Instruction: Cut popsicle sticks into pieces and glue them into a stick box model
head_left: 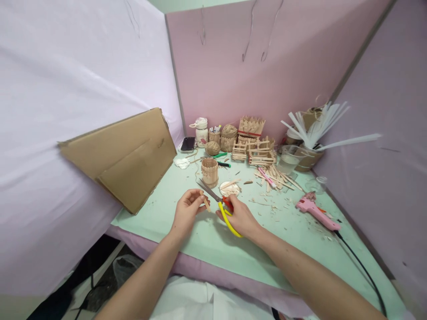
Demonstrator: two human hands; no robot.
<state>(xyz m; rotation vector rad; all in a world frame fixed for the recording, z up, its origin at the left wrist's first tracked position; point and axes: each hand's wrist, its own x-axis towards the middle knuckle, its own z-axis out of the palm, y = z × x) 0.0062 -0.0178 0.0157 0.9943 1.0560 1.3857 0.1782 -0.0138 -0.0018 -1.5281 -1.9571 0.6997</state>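
Observation:
Between the fingertips of my left hand [189, 207] is a short piece of popsicle stick [206, 202], held tilted over the table. My right hand [240, 216] grips a pair of scissors [231, 222] with yellow and red handles. Their dark blades point up and left, spread a little, close to the stick. Just behind the blades stands a small round cup [210, 173] built of wooden sticks. To its right lies a round white lid [230, 188] with stick pieces on it.
A pink glue gun [316, 214] with a black cord lies at the right. Loose sticks [278, 178], a plastic cup [289, 159] and glue sticks [313, 129] are behind it. Stick crates [262, 153], twine [229, 137] and a phone [188, 143] line the back. Cardboard [133, 164] leans at left.

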